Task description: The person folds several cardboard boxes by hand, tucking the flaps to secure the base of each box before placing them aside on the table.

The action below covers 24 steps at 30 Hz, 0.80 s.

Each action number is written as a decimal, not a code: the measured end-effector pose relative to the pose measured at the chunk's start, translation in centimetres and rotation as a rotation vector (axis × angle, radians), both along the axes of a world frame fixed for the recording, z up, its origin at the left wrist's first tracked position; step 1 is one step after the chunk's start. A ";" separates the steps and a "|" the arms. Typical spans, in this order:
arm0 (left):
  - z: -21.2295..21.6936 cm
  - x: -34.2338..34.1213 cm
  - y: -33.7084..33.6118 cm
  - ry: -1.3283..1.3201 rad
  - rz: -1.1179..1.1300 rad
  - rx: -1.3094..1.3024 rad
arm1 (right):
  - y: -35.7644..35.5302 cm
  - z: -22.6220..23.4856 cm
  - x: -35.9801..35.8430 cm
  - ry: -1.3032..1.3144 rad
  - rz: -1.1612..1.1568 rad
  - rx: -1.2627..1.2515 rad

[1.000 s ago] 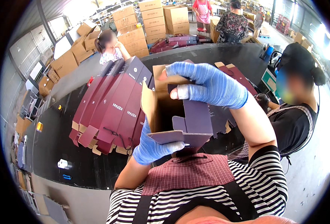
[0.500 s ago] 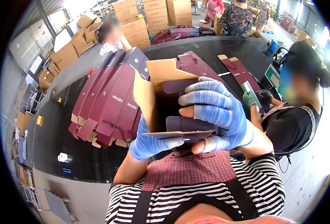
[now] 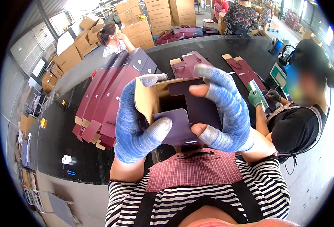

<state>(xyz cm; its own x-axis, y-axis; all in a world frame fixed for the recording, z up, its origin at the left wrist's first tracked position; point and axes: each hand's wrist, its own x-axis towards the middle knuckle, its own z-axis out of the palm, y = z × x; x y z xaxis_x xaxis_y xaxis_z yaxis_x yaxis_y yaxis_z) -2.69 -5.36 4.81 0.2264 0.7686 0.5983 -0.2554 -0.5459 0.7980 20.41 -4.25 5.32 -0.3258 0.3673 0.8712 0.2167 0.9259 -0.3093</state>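
Note:
Between my hands a dark purple cardboard box (image 3: pixel 204 108) stands with its end facing up at me and its brown inside showing. My gloved left hand (image 3: pixel 134 117) wraps its left side, thumb on the near dark flap (image 3: pixel 170 123) and fingers at the far brown flap (image 3: pixel 144 99). My gloved right hand (image 3: pixel 231 108) grips the right side, fingers along the far right edge and thumb near the front corner. The right and near flaps are folded inward over part of the opening. Both gloves are blue-grey, with some bare fingertips.
Several maroon boxes (image 3: pixel 106 98) lie side by side on the black table (image 3: pixel 57 132) at left. More maroon cartons (image 3: pixel 191 62) lie beyond my hands. A co-worker (image 3: pixel 299 117) at right holds a white-and-green ridged thing (image 3: pixel 258 94) over a flat maroon carton (image 3: pixel 244 72). A white roll (image 3: pixel 66 159) lies near the front edge.
The near and right flaps have folded inward, narrowing the opening. My left hand has come up around the box's left side, and the right fingers have shifted to its outer edge.

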 end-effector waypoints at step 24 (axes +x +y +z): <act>-1.3 -0.4 1.5 0.216 0.077 0.235 | 1.3 0.5 0.1 -0.298 0.069 0.021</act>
<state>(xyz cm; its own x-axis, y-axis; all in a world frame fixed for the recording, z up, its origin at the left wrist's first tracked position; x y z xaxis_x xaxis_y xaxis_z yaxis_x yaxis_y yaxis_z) -3.12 -3.90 3.51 0.3136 0.6349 0.7061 -0.0448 -0.7329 0.6789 20.49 -2.94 5.84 -0.5917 0.3180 0.7408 0.2312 0.9472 -0.2219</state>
